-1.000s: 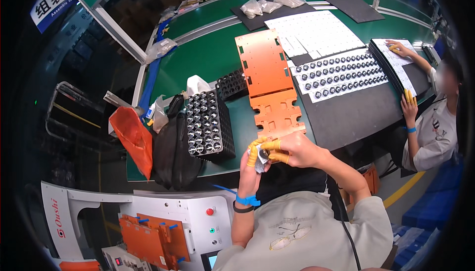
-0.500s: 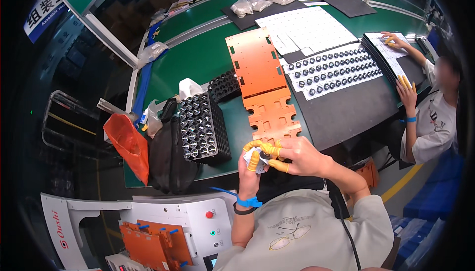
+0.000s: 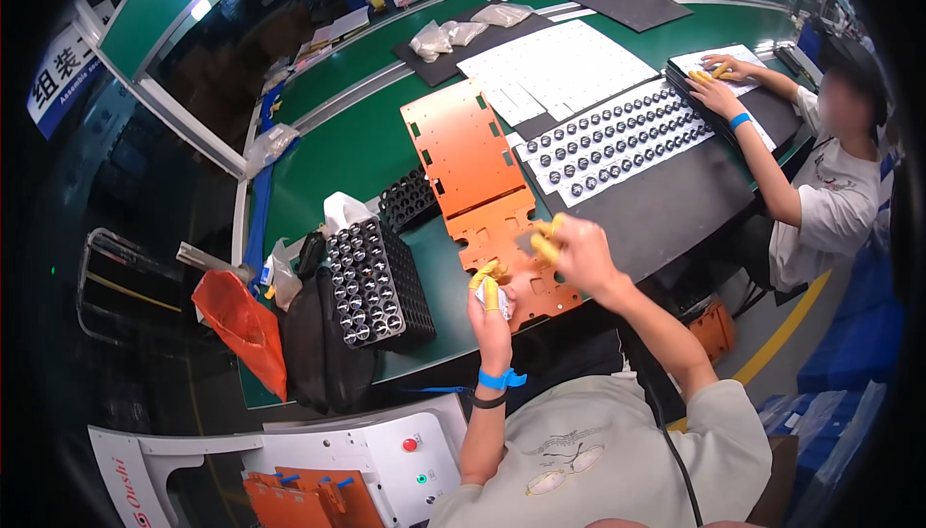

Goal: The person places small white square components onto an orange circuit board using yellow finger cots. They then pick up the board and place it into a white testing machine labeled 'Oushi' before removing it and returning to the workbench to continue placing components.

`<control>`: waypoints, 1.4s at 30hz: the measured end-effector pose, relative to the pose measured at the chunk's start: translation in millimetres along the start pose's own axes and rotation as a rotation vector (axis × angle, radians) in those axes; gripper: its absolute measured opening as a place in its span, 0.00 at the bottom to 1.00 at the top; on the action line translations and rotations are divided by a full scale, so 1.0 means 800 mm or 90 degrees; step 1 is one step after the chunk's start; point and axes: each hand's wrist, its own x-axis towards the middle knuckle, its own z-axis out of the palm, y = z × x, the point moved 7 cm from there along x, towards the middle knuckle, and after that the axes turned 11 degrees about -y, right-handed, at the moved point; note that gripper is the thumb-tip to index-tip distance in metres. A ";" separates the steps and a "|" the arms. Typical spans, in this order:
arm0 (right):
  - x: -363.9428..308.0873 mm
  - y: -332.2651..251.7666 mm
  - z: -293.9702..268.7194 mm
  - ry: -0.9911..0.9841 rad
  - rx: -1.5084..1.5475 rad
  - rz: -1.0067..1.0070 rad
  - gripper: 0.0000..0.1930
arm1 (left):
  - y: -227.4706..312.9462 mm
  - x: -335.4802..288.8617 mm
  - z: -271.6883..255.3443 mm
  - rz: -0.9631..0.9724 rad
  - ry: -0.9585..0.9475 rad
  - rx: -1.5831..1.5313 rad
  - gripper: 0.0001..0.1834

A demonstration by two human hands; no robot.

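Observation:
My left hand (image 3: 491,308), in yellow finger cots, is closed around a small white piece (image 3: 495,297) that looks like thin sheet; the fingers partly cover it. To its right, my right hand (image 3: 581,256) is over the lower part of an orange fixture plate (image 3: 502,229). Its yellow-tipped fingers are pinched at a small dark grey blur, too smeared to name. Slots and notched cutouts run along the orange plate, which lies across the green bench. Left of it stands a black crate (image 3: 371,282) of round black parts with shiny tops.
White sheets (image 3: 608,137) with rows of round black parts lie on a dark mat (image 3: 656,200). A co-worker's hands (image 3: 716,84) rest on a stack at the right. An orange bag (image 3: 236,321) hangs at the bench's left edge; a white machine (image 3: 376,451) stands below.
My right hand has parted from my left and moved right and up over the orange plate. My left hand keeps the white piece. The co-worker's hands have come together; the view has shifted.

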 end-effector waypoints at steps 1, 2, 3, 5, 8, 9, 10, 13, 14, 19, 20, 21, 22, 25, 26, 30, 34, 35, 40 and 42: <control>0.018 0.028 -0.001 -0.019 -0.013 0.080 0.13 | -0.005 0.008 -0.001 0.001 0.020 -0.031 0.15; 0.031 0.054 0.004 -0.039 0.028 0.141 0.14 | -0.017 0.016 -0.005 0.006 0.012 -0.062 0.15; 0.042 0.077 0.009 -0.058 0.070 0.200 0.15 | -0.019 0.019 -0.007 0.008 0.004 -0.062 0.15; 0.054 0.104 0.022 -0.112 0.070 0.265 0.16 | -0.021 0.020 -0.012 0.014 -0.007 -0.060 0.15; 0.060 0.128 0.045 -0.164 0.128 0.308 0.18 | -0.020 0.018 -0.013 0.026 -0.046 -0.099 0.15; 0.059 0.133 0.053 -0.174 0.135 0.310 0.19 | -0.020 0.017 -0.014 0.029 -0.049 -0.100 0.15; 0.059 0.138 0.060 -0.184 0.142 0.313 0.20 | -0.020 0.016 -0.012 0.032 -0.052 -0.100 0.15; 0.057 0.158 0.078 -0.197 0.119 0.314 0.21 | -0.019 0.013 -0.007 0.036 -0.056 -0.099 0.16; 0.058 0.155 0.078 -0.198 0.115 0.301 0.21 | -0.019 0.012 -0.009 0.034 -0.061 -0.098 0.16; 0.071 0.172 0.089 -0.363 0.309 0.361 0.20 | -0.019 0.014 -0.009 0.007 -0.035 -0.108 0.17; 0.076 0.170 0.086 -0.396 0.285 0.379 0.20 | -0.021 0.015 -0.012 0.000 -0.041 -0.125 0.17; 0.079 0.167 0.084 -0.430 0.260 0.397 0.20 | -0.020 0.015 -0.015 -0.008 -0.046 -0.142 0.17; 0.087 0.161 0.074 -0.422 0.132 0.373 0.20 | -0.019 0.016 -0.016 -0.015 -0.046 -0.192 0.17; 0.102 0.111 0.052 -0.348 -0.198 0.259 0.20 | -0.012 0.007 -0.019 -0.044 -0.041 -0.323 0.18; 0.102 0.090 0.048 -0.288 -0.273 0.201 0.20 | -0.009 0.000 -0.019 -0.056 -0.043 -0.351 0.19; 0.105 -0.050 0.045 -0.250 -0.230 0.057 0.17 | 0.004 -0.037 -0.018 -0.128 -0.021 -0.490 0.21; 0.093 -0.170 0.091 -0.278 0.007 -0.142 0.14 | -0.014 -0.062 -0.036 -0.136 -0.051 -0.538 0.23; 0.093 -0.191 0.102 -0.264 0.029 -0.182 0.14 | -0.020 -0.066 -0.041 -0.137 -0.052 -0.521 0.23; 0.140 -0.213 0.160 -0.177 -0.017 -0.218 0.15 | -0.006 -0.079 -0.046 -0.088 -0.054 -0.494 0.21; 0.151 -0.216 0.172 -0.192 -0.018 -0.212 0.15 | -0.008 -0.085 -0.051 -0.096 -0.035 -0.484 0.22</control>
